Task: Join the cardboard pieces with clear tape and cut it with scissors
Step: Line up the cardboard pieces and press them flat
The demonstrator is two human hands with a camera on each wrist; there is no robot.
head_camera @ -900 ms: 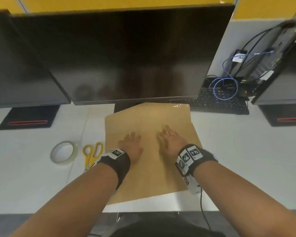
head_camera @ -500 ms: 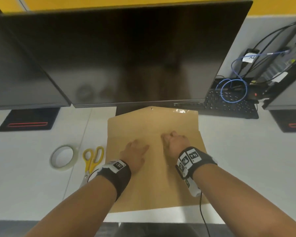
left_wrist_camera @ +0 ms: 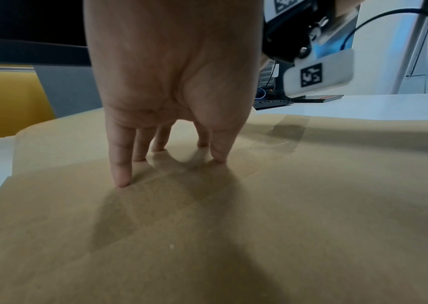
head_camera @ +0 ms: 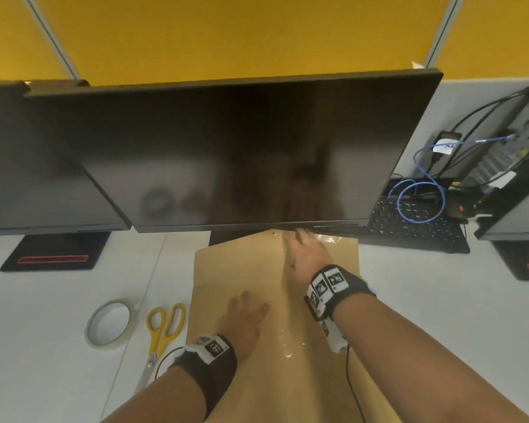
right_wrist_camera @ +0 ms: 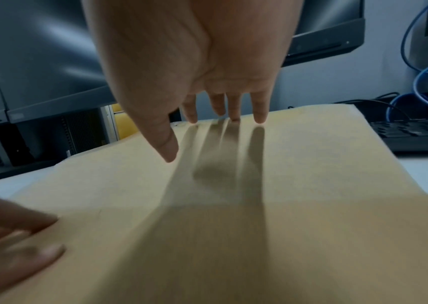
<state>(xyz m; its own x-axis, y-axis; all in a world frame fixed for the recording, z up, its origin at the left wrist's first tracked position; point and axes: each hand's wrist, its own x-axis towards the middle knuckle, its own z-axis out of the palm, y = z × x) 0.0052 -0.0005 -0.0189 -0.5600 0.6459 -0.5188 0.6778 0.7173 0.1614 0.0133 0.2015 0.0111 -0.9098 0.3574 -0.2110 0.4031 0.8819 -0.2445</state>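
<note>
Two brown cardboard pieces [head_camera: 239,270] lie flat side by side on the white desk, with a glossy strip of clear tape [head_camera: 284,337] along their seam. My left hand [head_camera: 245,312] presses flat on the left piece with straight fingers [left_wrist_camera: 121,170]. My right hand [head_camera: 306,248] reaches to the far end of the seam, its straight fingertips [right_wrist_camera: 259,117] touching the cardboard near its far edge. The clear tape roll [head_camera: 109,323] and the yellow-handled scissors [head_camera: 162,331] lie on the desk left of the cardboard.
A large dark monitor [head_camera: 242,148] overhangs the cardboard's far edge, with a second monitor [head_camera: 37,166] to the left. A black keyboard [head_camera: 409,227], blue cable and a computer case [head_camera: 516,166] stand at the right. A thin black cable [head_camera: 353,389] trails from my right wrist.
My right hand slid forward along the seam to the cardboard's far end and its fingers straightened. My left hand stayed pressed on the left piece. The head view tilted upward.
</note>
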